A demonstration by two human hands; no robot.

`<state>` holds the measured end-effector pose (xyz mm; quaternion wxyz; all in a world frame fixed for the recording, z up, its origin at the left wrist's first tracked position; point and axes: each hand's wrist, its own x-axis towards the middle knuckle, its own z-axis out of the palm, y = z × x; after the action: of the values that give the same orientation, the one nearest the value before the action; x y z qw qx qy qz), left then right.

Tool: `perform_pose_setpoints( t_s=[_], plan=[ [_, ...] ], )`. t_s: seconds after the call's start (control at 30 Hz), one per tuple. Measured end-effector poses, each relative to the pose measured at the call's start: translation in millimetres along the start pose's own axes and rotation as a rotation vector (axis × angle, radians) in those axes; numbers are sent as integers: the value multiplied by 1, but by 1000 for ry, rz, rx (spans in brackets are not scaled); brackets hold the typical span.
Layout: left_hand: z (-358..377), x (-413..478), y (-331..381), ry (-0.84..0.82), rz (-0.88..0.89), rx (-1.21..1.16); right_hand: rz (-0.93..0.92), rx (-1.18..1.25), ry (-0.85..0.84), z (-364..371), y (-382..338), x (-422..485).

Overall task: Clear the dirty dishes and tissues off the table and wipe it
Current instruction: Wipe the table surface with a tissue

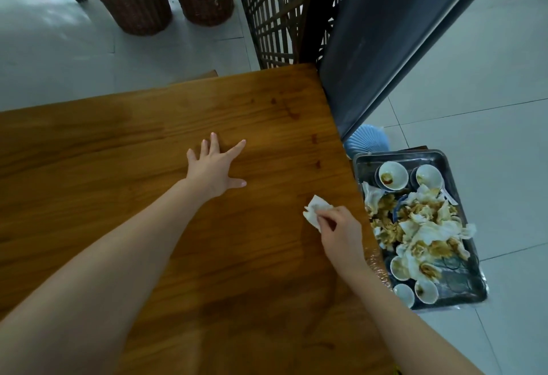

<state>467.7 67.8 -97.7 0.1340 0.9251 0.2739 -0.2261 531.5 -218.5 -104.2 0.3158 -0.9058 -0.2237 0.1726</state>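
While the left hand (214,167) lies flat with fingers spread on the wooden table (118,152), the right hand (341,232) pinches a crumpled white tissue (315,211) against its right edge. Right of the table, a metal tray (462,294) holds stained tissues (427,226) and small white bowls (393,176).

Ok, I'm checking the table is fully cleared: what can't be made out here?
Head view only.
- Table: left and near parts cut off by the frame, some hidden under the arms.
- Tray: whatever lies beneath the soiled tissues is hidden.
- Blue ribbed object: mostly hidden behind table corner and tray.
- Tissue: partly covered by the right hand.
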Motion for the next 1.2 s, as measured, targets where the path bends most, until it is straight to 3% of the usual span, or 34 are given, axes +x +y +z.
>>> perform_pose_setpoints(
  t_s=[0.33, 0.67, 1.2],
  plan=[
    [-8, 16, 0, 9, -27, 34, 65, -31, 107, -2, -27, 127],
    [-26, 43, 12, -56, -8, 77, -63, -11, 45, 4, -12, 78],
    [-24, 53, 13, -74, -25, 61, 2, 53, 134, 6, -43, 196]
  ],
)
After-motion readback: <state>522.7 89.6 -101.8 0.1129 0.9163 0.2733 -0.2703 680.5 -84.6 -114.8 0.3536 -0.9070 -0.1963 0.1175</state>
